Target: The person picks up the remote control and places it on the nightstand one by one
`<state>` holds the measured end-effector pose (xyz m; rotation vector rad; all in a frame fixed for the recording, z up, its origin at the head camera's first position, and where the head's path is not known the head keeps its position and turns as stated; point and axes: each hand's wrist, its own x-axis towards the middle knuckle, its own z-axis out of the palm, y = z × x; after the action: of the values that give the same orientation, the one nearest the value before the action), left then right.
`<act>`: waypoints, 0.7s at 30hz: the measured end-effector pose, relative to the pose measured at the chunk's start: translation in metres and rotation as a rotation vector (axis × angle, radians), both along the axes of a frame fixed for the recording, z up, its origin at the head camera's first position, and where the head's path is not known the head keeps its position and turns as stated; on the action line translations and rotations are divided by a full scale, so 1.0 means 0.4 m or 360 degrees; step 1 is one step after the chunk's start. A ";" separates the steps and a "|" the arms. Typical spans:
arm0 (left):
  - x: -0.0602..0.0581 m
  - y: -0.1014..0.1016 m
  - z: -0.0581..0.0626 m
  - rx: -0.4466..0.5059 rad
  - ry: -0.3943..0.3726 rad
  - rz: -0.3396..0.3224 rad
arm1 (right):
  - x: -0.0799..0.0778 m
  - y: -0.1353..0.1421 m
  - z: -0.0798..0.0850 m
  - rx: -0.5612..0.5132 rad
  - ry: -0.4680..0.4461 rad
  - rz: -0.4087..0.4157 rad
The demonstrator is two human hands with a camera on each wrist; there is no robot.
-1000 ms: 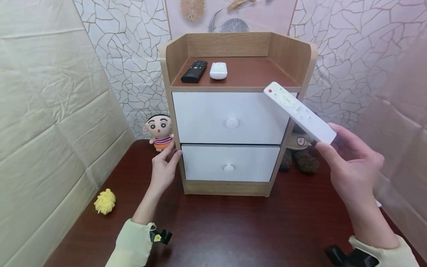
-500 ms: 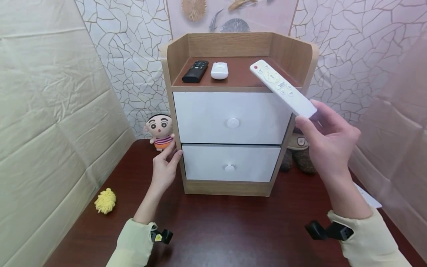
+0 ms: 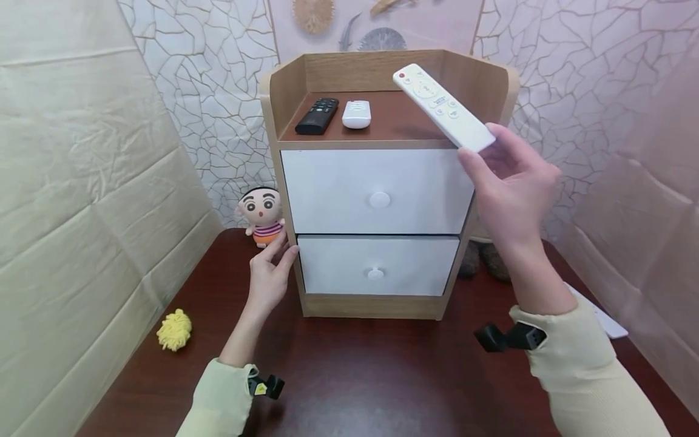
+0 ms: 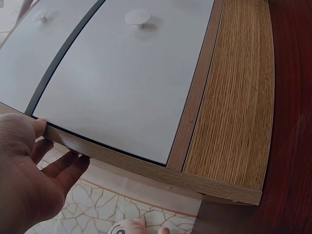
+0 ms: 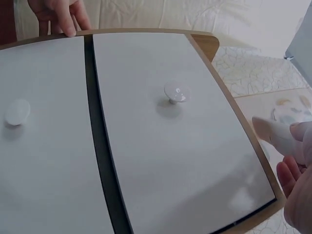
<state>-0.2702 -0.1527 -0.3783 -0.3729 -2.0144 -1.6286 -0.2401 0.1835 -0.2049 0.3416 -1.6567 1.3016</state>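
Observation:
A long white remote control (image 3: 443, 108) is pinched at its lower end between the thumb and fingers of my right hand (image 3: 516, 188). It tilts in the air over the right part of the cabinet's brown top shelf (image 3: 401, 130). A black remote (image 3: 318, 116) and a short white remote (image 3: 357, 115) lie side by side on that shelf. Down at the left side of the wooden cabinet (image 3: 374, 307), my left hand (image 3: 267, 276) grips the side panel's edge. In the left wrist view its thumb (image 4: 39, 127) lies on the front edge and its fingers bend against the side.
Two white drawers, an upper one (image 3: 327, 191) and a lower one (image 3: 333, 267), have round knobs. A plush doll (image 3: 261, 212) stands left of the cabinet, a yellow fluffy ball (image 3: 175, 330) farther left. Dark stones (image 3: 494, 262) and a white flat object (image 3: 603, 318) lie at right.
My right hand has carried the long white remote up and left, from in front of the upper drawer to above the shelf. My left hand stays in place.

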 end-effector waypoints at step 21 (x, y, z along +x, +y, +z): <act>-0.001 0.003 -0.004 0.0024 0.0041 -0.0026 | -0.068 -0.114 0.057 0.0114 0.0097 -0.0249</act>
<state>-0.2705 -0.1515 -0.3798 -0.4041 -1.9839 -1.6401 -0.2674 0.1381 -0.1823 0.2850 -1.6473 1.1079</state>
